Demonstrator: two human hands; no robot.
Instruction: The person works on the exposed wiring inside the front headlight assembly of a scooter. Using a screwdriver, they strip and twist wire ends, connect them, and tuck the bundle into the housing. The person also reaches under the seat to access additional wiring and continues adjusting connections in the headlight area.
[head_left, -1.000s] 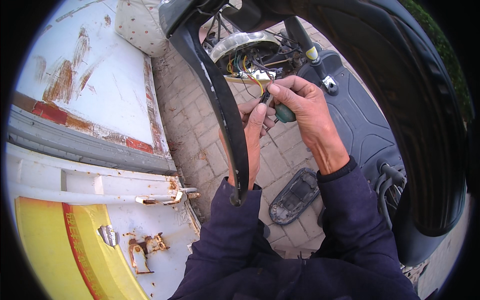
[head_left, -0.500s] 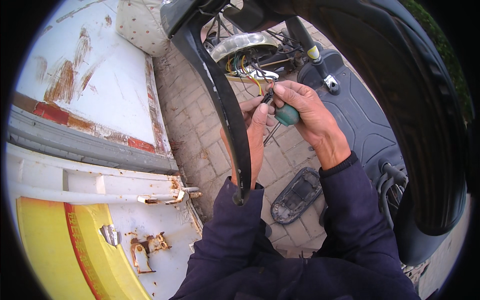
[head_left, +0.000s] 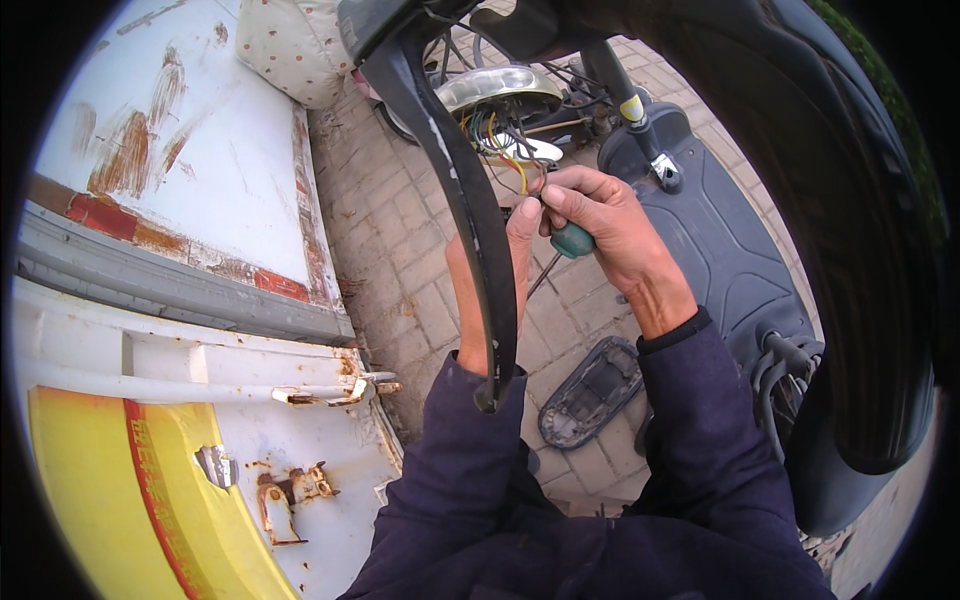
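My left hand (head_left: pixel 521 240) and my right hand (head_left: pixel 622 230) meet fingertip to fingertip around a small bundle of wires (head_left: pixel 541 181). Both are closed. Thumb and forefinger of the right pinch the wires, while a screwdriver (head_left: pixel 573 241) with a green handle is tucked in its lower fingers, its shaft slanting down and left. The left pinches a dark wire connector, mostly hidden by the fingers. A curved black panel (head_left: pixel 478 215) covers part of the left hand. Yellow, red, green and dark wires run up to a clear headlight unit (head_left: pixel 497 88).
Right of my hands lies a scooter's dark footboard (head_left: pixel 715 225), with a large black curved part (head_left: pixel 860 250) above it. A grey oval tray-like part (head_left: pixel 592 392) rests on the paving. Rusty white metal panels (head_left: pixel 210 190) and a pale dotted bundle (head_left: pixel 292 50) stand left.
My left fingers have closed in over the black connector, which showed before. The screwdriver has tilted slightly with the right hand. The black panel and headlight sit a little farther right in view.
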